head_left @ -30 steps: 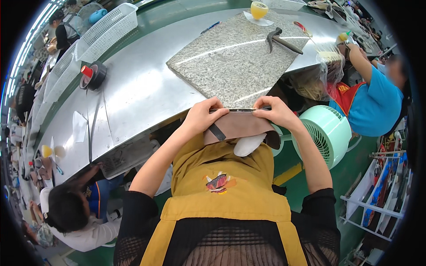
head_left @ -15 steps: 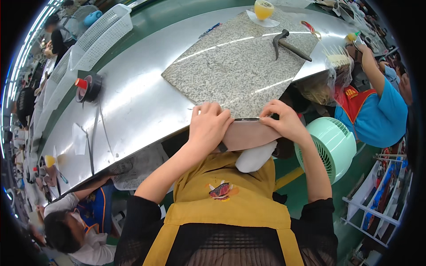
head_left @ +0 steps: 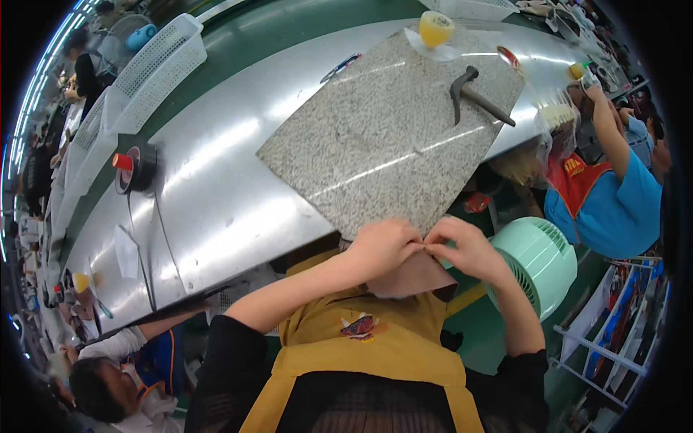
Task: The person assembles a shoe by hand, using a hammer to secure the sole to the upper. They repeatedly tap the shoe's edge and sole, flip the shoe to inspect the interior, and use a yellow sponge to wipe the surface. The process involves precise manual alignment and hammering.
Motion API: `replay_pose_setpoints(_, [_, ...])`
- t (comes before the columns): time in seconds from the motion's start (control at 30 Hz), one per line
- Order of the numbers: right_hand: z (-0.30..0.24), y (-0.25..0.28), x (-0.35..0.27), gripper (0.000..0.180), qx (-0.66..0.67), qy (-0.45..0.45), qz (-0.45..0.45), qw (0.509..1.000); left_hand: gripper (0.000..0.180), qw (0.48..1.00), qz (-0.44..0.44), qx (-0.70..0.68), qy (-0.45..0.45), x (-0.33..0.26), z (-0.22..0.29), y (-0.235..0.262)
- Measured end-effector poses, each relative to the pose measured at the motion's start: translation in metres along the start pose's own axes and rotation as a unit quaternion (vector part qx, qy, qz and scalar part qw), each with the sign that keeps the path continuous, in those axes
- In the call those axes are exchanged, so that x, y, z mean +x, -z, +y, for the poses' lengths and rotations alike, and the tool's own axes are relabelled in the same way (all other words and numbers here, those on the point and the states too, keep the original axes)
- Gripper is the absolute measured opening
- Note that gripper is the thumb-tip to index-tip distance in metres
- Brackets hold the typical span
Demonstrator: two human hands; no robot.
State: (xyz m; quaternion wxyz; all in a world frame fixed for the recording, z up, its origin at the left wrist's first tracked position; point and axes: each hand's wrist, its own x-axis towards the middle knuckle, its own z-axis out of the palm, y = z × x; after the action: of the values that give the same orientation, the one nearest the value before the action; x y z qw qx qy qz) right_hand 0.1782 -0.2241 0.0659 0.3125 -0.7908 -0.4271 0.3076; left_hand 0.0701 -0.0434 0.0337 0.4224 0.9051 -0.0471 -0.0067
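Note:
A flat, pinkish-brown piece that looks like leather (head_left: 410,277) hangs between my hands and the yellow apron, at the near corner of a speckled grey stone slab (head_left: 390,130). My left hand (head_left: 384,247) pinches its upper edge, fingers bent inward. Close beside it, my right hand (head_left: 462,247) also pinches that edge with thumb and forefinger. The fingertips of both hands almost meet and hide part of the edge. On the slab's far right side lies a hammer (head_left: 489,107) with a dark head.
A yellow rounded container (head_left: 436,30) stands on white paper at the slab's far end. On the metal table (head_left: 216,195), a black reel (head_left: 144,167) sits at left. A mint-green fan (head_left: 543,256) is near my right arm. Co-workers sit at right (head_left: 613,202) and lower left (head_left: 101,386).
Both hands have drawn nearer to me and closer together along the piece's edge. The piece has come toward the apron, and the white pad beneath it no longer shows. The view has shifted slightly.

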Motion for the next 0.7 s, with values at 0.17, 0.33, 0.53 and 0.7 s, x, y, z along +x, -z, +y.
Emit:
replay_pose_setpoints(0.17, [-0.010,-0.002,0.004,0.010,-0.120,0.069,0.041,0.989,0.013,0.999,0.032,-0.010,-0.003,-0.004,0.002,0.001])
replay_pose_setpoints(0.33, [-0.010,-0.002,0.008,0.007,-0.190,0.093,0.066,0.975,0.009,0.996,0.085,-0.013,-0.005,-0.007,0.005,-0.001])
replay_pose_setpoints(0.53, [-0.001,0.000,0.010,0.006,-0.180,0.118,0.058,0.975,0.010,0.989,0.098,0.086,-0.077,-0.005,-0.004,0.000])
replay_pose_setpoints(0.7, [0.000,-0.004,0.013,0.006,-0.214,0.136,0.060,0.966,0.008,0.976,0.126,0.098,-0.145,-0.005,-0.014,-0.005])
